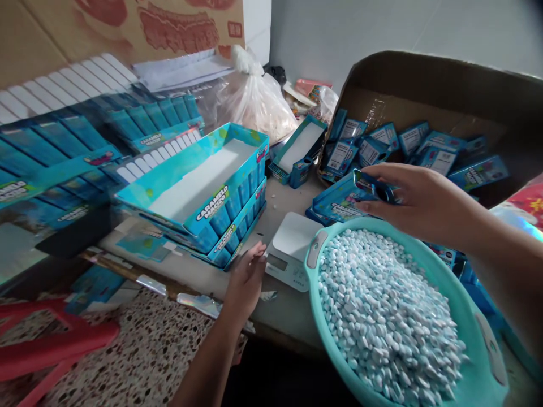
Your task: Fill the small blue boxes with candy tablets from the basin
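Note:
My right hand (418, 200) is closed on a small blue candy box (375, 187), held above the far rim of a teal basin (479, 362) full of small white-blue candies (384, 316). My left hand (246, 280) rests on the table edge, fingers together and bent, just left of a small white scale (292, 249). Nothing shows in it. Left of that hand stand two stacked blue display trays (203, 192) marked "Caramelo Macizo", partly filled with small boxes.
An open cardboard carton (424, 90) at the right holds several small blue boxes (407, 144). More filled trays (63, 141) lie at the left, another tray (299, 150) and plastic bags (258, 102) at the back. A red stool (46, 345) stands on the speckled floor.

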### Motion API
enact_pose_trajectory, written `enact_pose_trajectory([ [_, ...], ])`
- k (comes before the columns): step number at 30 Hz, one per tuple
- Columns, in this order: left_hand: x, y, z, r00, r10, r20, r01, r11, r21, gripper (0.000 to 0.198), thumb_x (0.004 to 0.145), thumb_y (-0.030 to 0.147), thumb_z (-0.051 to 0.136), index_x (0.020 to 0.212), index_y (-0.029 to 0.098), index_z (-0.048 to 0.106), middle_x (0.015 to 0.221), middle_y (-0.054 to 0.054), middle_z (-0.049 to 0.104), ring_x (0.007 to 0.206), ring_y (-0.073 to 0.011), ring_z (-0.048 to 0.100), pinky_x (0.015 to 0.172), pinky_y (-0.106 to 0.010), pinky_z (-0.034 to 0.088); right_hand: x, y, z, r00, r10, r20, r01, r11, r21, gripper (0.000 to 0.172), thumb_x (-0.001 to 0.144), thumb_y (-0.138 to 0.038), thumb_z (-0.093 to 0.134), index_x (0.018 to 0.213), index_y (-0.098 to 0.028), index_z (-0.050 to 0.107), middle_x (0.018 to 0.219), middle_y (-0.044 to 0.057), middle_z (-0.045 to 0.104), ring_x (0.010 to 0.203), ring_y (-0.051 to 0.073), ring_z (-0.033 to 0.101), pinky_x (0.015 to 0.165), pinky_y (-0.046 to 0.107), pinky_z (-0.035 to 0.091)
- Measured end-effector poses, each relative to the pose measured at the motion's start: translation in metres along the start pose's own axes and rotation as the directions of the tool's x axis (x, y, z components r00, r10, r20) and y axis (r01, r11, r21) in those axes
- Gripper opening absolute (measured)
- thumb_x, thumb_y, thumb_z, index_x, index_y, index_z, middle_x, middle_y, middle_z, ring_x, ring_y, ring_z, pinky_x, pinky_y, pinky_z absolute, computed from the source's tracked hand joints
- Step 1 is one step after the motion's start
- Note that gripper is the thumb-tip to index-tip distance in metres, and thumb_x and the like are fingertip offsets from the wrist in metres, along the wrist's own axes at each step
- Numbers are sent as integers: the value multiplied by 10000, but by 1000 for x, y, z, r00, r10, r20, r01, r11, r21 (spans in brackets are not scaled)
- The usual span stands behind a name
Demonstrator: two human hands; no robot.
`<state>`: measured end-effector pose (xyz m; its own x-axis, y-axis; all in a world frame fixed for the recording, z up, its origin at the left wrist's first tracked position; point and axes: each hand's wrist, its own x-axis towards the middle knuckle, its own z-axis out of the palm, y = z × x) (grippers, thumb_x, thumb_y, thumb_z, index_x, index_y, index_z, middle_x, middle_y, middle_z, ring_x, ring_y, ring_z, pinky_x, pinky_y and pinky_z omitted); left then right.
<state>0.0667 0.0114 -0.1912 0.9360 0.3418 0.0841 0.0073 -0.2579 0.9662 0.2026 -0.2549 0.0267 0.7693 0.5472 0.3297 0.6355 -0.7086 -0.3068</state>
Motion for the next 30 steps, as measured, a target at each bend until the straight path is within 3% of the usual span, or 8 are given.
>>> enact_pose_trajectory([
  [4,4,-1,3,1000,1,5,-1,1000,-2,545,958,584,500,1282,159,607,1330,-110,606,1253,-261,557,1090,-433,442,8,-4,8,999,-4,34,4,1000,-10,608,822,-520,651,1305,-151,658,1151,95,690,936,297,666,1019,536,494],
  [9,4,-5,4,999,47,-8,-46,998,52,523,946,546,555,1298,162,596,1271,-93,636,1174,-250,595,1049,-409,456,12,-9,10,999,9,47,-8,1000,-20,588,816,-492,664,1298,-156,660,1163,97,684,929,293,665,1017,524,503],
  [13,4,-1,4,999,6,-33,-5,1000,11,512,956,533,494,1269,146,615,1289,-92,634,1212,-240,581,1029,-375,474,9,-10,11,999,-10,51,11,1000,-23,504,829,-434,687,1260,-173,675,1095,85,695,949,286,669,979,477,534],
  [21,3,7,2,998,-31,-60,31,1000,3,533,929,566,474,1190,135,650,1291,-99,636,1265,-257,548,1054,-381,462,9,-6,13,998,18,61,-17,1000,-16,562,827,-462,679,1309,-172,660,1210,97,672,985,304,664,1014,509,516],
  [30,5,3,3,990,-97,-104,87,992,-95,586,873,628,543,1193,150,654,1216,-104,670,1197,-284,588,1032,-420,472,23,-13,20,998,-38,57,37,999,25,380,827,-353,736,1179,-212,709,1092,55,704,865,252,670,833,389,565],
])
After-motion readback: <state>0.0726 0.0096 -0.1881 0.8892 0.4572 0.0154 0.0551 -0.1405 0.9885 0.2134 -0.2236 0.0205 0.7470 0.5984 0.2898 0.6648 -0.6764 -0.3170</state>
